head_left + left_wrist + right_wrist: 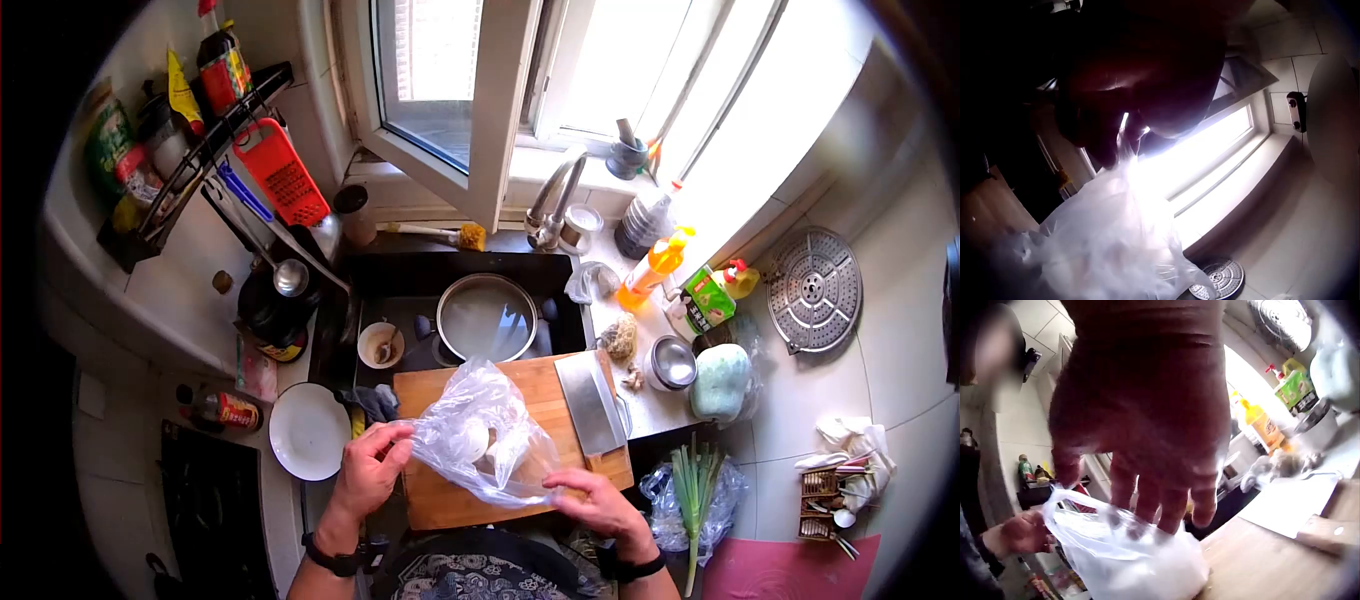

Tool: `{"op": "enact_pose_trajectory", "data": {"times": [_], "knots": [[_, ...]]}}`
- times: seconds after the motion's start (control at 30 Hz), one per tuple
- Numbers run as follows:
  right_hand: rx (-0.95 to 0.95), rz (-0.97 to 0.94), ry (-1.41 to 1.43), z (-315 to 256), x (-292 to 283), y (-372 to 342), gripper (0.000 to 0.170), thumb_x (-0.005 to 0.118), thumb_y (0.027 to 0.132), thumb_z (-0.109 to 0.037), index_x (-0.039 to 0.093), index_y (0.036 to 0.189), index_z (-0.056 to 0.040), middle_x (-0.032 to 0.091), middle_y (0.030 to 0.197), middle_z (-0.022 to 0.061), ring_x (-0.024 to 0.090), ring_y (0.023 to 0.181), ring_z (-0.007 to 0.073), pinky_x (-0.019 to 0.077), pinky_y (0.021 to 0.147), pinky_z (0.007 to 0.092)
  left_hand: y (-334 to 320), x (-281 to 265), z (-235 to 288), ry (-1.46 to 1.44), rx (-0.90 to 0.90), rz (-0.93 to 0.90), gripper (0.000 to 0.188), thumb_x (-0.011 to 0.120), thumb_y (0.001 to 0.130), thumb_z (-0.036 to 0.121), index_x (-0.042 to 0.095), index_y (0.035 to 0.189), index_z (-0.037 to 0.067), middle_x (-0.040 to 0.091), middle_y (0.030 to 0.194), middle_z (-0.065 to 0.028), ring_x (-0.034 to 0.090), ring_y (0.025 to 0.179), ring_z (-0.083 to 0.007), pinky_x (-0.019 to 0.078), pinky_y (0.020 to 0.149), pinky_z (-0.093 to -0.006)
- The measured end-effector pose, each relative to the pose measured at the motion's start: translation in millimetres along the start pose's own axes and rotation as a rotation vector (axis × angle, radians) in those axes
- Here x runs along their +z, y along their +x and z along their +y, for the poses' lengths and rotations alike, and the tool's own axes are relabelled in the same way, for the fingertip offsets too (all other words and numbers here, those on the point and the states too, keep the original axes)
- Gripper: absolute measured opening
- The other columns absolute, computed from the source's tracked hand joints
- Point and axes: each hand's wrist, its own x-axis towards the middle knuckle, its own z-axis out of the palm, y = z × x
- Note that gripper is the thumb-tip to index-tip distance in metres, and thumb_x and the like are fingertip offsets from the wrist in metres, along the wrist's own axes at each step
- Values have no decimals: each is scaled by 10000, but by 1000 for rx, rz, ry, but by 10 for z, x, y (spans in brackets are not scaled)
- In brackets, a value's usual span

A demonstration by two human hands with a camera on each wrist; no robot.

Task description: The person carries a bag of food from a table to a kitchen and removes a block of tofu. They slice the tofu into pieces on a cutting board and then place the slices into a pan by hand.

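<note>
A clear plastic bag (487,405) is spread over the wooden cutting board (425,510), its mouth stretched between both hands. Pale, roundish contents show through the film, their kind blurred. My left hand (370,470) pinches the bag's left edge between thumb and fingers; in the left wrist view the film rises into those fingers. On the opposite side, my right hand (600,507) touches the rim with fairly straight fingers. The right wrist view shows its thumb apart from the fingers, with fingertips overlapping the bag (1141,569). A cleaver (590,400) lies at the board's right.
Behind the board, the dark sink (390,275) holds a pot (487,315) of cloudy liquid and a small bowl (381,345). A white plate (310,430) stands left. Rightward are a metal bowl (672,362), a pale green gourd (720,382), green onions (695,490) and bottles.
</note>
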Motion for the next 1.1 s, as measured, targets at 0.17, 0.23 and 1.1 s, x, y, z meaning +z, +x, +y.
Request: {"op": "enact_pose_trajectory", "data": {"times": [0.17,0.23,1.1], "knots": [[224,-342,-407,-445,150,598,226,573,969,-210,669,1063,-29,703,1013,174,690,966,334,532,839,426,42,215,141,133,49,-63,264,705,920,181,692,1110,-2,653,1079,-112,647,858,-191,531,766,-305],[59,-100,-565,-155,284,638,259,646,920,-254,645,1082,-51,677,1013,170,679,954,359,533,831,447,55,292,38,212,117,-35,297,725,902,212,693,1109,2,637,1115,-128,649,946,-243,532,832,-337],[223,403,689,461,-136,-63,952,755,726,0,272,1545,-42,540,1348,116,573,1189,226,480,1011,354,299,1256,-987,365,-278,-85,897,766,737,359,380,1494,74,486,1392,-193,514,1275,-393,444,1051,-473]]}}
